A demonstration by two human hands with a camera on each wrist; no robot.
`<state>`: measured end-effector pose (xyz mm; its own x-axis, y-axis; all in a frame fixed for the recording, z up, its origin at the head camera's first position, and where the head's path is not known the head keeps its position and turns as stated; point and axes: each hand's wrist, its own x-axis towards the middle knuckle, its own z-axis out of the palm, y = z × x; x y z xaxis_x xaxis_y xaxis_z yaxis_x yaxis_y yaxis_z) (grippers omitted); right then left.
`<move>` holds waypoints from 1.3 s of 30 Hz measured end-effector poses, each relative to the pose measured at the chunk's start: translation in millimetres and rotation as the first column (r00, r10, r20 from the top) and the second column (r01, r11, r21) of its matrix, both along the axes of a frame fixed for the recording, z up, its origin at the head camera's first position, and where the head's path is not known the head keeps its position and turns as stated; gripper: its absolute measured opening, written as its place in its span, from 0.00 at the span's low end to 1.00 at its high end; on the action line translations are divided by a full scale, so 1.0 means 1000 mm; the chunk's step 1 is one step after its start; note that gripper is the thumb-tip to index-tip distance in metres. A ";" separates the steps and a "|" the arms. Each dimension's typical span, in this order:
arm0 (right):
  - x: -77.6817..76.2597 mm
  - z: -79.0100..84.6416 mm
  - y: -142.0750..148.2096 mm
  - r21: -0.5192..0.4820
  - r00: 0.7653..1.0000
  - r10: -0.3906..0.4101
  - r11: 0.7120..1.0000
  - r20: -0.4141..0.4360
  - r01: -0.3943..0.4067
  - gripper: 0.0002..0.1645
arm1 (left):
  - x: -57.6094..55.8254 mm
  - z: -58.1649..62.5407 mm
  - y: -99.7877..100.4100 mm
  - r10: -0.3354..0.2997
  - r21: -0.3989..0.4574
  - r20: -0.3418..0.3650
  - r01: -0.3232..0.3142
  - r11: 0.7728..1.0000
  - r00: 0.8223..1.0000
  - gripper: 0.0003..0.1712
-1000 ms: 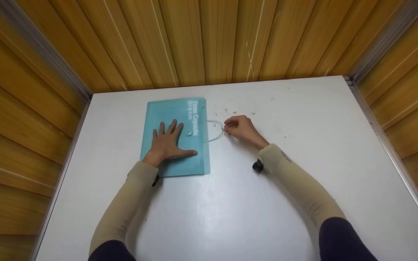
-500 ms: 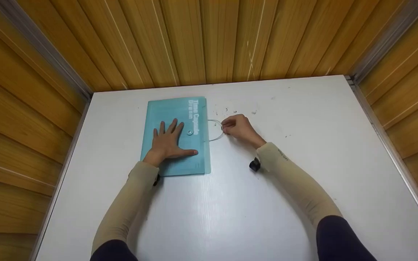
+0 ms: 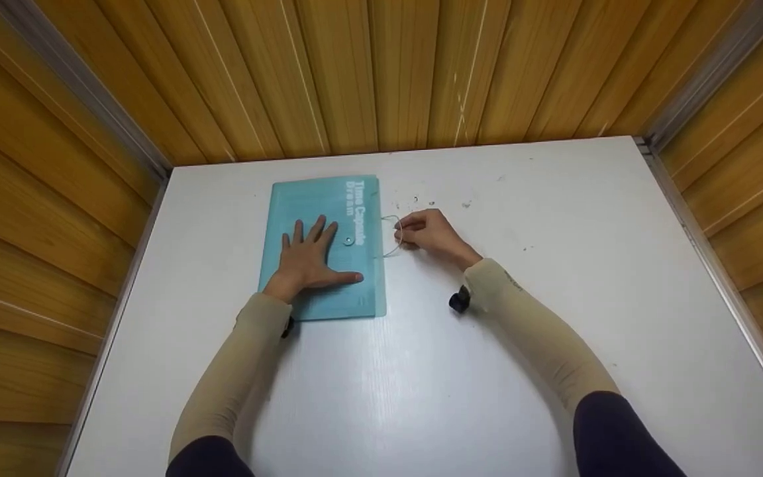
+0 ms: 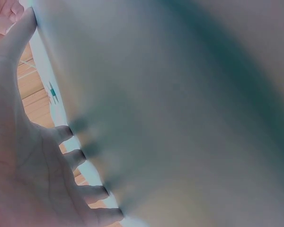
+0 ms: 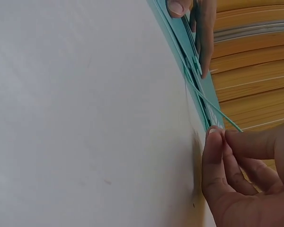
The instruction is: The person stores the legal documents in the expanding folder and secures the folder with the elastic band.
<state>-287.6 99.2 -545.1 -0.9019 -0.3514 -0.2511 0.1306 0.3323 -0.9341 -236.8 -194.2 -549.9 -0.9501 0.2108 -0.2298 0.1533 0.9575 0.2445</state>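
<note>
A teal plastic document folder [image 3: 315,199] with white lettering and a round button [image 3: 349,241] lies on the white table. My left hand [image 3: 305,265] rests palm down on it, fingers and thumb spread wide. From the folder's right edge extends a thin elastic cord [image 3: 391,216] in a loop. My right hand [image 3: 431,233] pinches the cord between thumb and fingertips, just right of that edge. Seen from the right wrist, the cord [image 5: 213,105] runs taut from the folder's edge towards the right fingers. The left palm [image 4: 33,161] fills the left side of the left wrist view.
Small dark specks [image 3: 432,203] mark the white table [image 3: 554,265] beyond my right hand. Wood-patterned panels [image 3: 401,73] stand along the back and both sides. A black wrist camera [image 3: 459,300] hangs at my right wrist.
My right hand has moved slightly left towards the folder, bringing the cord loop closer to its edge. The left hand stays in place on the folder.
</note>
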 end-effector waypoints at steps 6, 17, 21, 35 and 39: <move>0.000 -0.003 -0.012 -0.018 0.994 0.057 0.998 -0.096 -0.059 0.18 | 0.000 0.001 0.000 0.000 -0.002 0.008 0.000 1.000 1.000 0.79; 0.001 -0.005 -0.033 0.014 0.967 0.113 0.993 -0.229 -0.113 0.22 | -0.002 -0.001 0.001 -0.004 0.001 -0.007 0.004 1.000 1.000 0.79; 0.001 -0.005 -0.043 0.064 0.955 0.125 0.992 -0.268 -0.112 0.22 | -0.002 -0.002 0.001 -0.002 0.002 -0.003 0.002 1.000 1.000 0.78; -0.002 0.001 -0.068 0.363 0.854 0.310 0.919 -0.418 -0.156 0.22 | -0.002 -0.001 0.001 0.005 0.007 0.001 -0.005 1.000 1.000 0.77; -0.002 0.004 -0.075 0.442 0.853 0.331 0.887 -0.403 -0.136 0.22 | -0.002 -0.001 0.000 0.004 0.003 0.001 -0.004 1.000 1.000 0.78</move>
